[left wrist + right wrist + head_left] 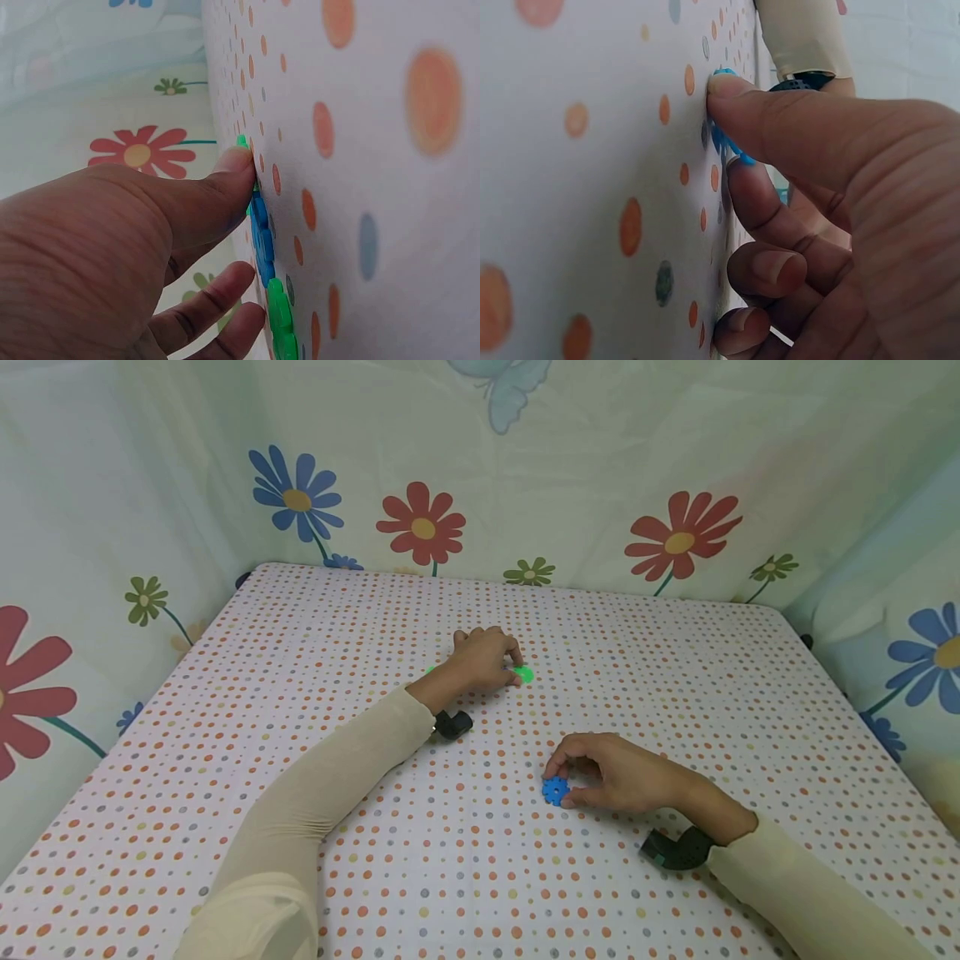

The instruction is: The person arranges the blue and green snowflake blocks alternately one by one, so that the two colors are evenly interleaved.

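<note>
Near the middle of the table, my left hand pinches a green toothed disc between thumb and forefinger. In the left wrist view, a blue disc and another green disc line up with it close to the tabletop, partly behind the hand in the head view. Closer to me and to the right, my right hand holds a blue gear-shaped disc by its edge, thumb on one side and forefinger on the other. The right hand's other fingers curl loosely beside it in the right wrist view.
A white cloth with coloured dots covers the table. Flowered curtain hangs behind and along both sides. Black wrist cameras sit below both wrists, close over the cloth.
</note>
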A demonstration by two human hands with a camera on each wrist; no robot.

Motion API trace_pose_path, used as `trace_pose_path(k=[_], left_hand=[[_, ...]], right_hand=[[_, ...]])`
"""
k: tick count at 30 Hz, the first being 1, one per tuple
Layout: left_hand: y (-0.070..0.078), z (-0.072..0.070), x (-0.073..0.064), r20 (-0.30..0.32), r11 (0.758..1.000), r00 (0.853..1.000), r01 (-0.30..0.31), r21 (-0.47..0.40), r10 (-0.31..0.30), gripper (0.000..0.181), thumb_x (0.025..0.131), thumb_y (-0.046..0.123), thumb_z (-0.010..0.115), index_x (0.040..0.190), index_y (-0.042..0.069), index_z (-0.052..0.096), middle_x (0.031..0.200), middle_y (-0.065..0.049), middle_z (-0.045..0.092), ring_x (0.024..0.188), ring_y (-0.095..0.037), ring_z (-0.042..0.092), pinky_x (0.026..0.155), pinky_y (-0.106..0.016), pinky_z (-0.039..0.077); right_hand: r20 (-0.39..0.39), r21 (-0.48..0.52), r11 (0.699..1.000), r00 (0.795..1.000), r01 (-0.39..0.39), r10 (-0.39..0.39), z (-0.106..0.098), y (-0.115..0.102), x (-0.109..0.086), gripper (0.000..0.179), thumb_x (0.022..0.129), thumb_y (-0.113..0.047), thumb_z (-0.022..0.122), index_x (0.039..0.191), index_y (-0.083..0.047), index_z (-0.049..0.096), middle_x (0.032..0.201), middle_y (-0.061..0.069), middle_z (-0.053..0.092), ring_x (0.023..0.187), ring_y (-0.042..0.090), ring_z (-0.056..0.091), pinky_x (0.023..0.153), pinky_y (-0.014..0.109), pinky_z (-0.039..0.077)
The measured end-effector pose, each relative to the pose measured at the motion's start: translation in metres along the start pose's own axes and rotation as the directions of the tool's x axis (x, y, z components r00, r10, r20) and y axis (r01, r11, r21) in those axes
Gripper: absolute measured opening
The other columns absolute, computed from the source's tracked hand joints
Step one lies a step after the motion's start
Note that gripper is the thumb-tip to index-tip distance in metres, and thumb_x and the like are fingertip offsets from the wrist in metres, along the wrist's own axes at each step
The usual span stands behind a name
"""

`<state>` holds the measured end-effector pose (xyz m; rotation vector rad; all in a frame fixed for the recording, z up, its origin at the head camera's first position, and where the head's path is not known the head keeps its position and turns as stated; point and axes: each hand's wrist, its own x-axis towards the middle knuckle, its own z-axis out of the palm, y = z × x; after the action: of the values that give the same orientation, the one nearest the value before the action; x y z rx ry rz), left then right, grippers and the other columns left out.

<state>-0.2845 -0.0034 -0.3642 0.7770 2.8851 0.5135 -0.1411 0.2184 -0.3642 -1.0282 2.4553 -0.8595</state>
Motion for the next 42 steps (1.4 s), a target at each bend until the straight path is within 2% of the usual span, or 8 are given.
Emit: trace_pose_path(k=[4,11,16,22,29,33,37,42], left_hand=[[0.0002,-0.0019,0.0007,-0.010,1.000,1.000,-0.002,0.001,0.002,0.025,0.088,0.044,0.072,0.108,0.029,0.070,0.131,0.004,0.057,0.119,-0.024,0.051,0.105,-0.051,0.026],[-0.0007,0.0009,-0.0013,0.002,1.000,1.000,-0.013,-0.007,0.013,0.024,0.088,0.043,0.073,0.107,0.028,0.070,0.130,0.003,0.057,0.117,-0.024,0.051,0.105,-0.052,0.026],[-0.0007,0.0021,-0.0020,-0.008,1.000,1.000,-0.018,-0.025,0.018,0.023,0.089,0.042,0.072,0.107,0.028,0.070,0.133,0.002,0.057,0.120,-0.025,0.050,0.105,-0.052,0.026],[-0.0015,0.0022,-0.0010,-0.005,1.000,1.000,-0.012,-0.013,0.012,0.023,0.089,0.043,0.072,0.107,0.029,0.070,0.132,0.002,0.056,0.119,-0.025,0.050,0.104,-0.051,0.026],[-0.0018,0.0033,0.0003,0.003,1.000,1.000,-0.017,-0.008,0.017,0.024,0.089,0.043,0.072,0.108,0.029,0.070,0.135,0.002,0.055,0.121,-0.027,0.050,0.103,-0.051,0.026],[-0.0017,0.0026,0.0004,0.004,1.000,1.000,-0.014,-0.010,0.014,0.024,0.089,0.043,0.072,0.108,0.029,0.070,0.136,0.001,0.055,0.121,-0.027,0.050,0.105,-0.052,0.026],[-0.0013,0.0010,0.0000,0.001,1.000,1.000,0.002,-0.004,-0.002,0.023,0.089,0.043,0.072,0.107,0.030,0.070,0.135,0.001,0.055,0.122,-0.027,0.049,0.105,-0.052,0.026],[-0.0001,0.0010,-0.0003,0.011,1.000,1.000,-0.003,-0.017,0.003,0.023,0.089,0.043,0.071,0.108,0.029,0.070,0.136,0.001,0.054,0.123,-0.028,0.049,0.106,-0.052,0.026]], right_hand=[[-0.001,0.013,1.000,1.000,0.005,-0.005,-0.0012,0.0018,0.0003,0.023,0.087,-0.023,0.077,0.108,-0.025,0.067,0.105,-0.010,0.064,0.092,0.007,0.057,0.083,0.024,0.051],[-0.013,0.029,0.996,0.996,0.086,-0.085,0.0004,0.0061,-0.0029,0.026,0.087,-0.028,0.076,0.113,-0.025,0.072,0.099,-0.009,0.065,0.081,0.010,0.054,0.072,0.024,0.048],[-0.026,0.020,0.994,0.994,0.105,-0.105,0.0008,0.0071,-0.0031,0.029,0.086,-0.030,0.076,0.113,-0.022,0.073,0.095,-0.010,0.066,0.073,0.007,0.048,0.065,0.023,0.045],[0.005,0.023,0.997,0.997,0.076,-0.076,0.0002,0.0047,-0.0009,0.032,0.087,-0.032,0.074,0.118,-0.023,0.073,0.098,-0.012,0.070,0.074,0.005,0.050,0.067,0.023,0.045],[0.004,0.020,1.000,1.000,0.005,-0.005,0.0008,0.0060,-0.0003,0.036,0.087,-0.034,0.075,0.120,-0.022,0.072,0.109,-0.010,0.072,0.096,0.002,0.065,0.083,0.023,0.052],[-0.025,0.007,1.000,1.000,-0.014,0.015,-0.0002,0.0065,0.0000,0.038,0.086,-0.035,0.076,0.120,-0.019,0.072,0.103,-0.010,0.072,0.088,0.001,0.064,0.079,0.022,0.053],[-0.089,-0.051,0.998,0.996,-0.035,0.031,-0.0016,0.0065,0.0018,0.040,0.084,-0.034,0.077,0.120,-0.018,0.072,0.089,-0.012,0.069,0.070,0.000,0.055,0.063,0.020,0.049],[-0.159,-0.111,0.990,0.985,-0.087,0.069,-0.0061,0.0094,0.0032,0.040,0.082,-0.027,0.080,0.119,-0.015,0.072,0.098,-0.009,0.072,0.069,-0.003,0.053,0.061,0.019,0.048]])
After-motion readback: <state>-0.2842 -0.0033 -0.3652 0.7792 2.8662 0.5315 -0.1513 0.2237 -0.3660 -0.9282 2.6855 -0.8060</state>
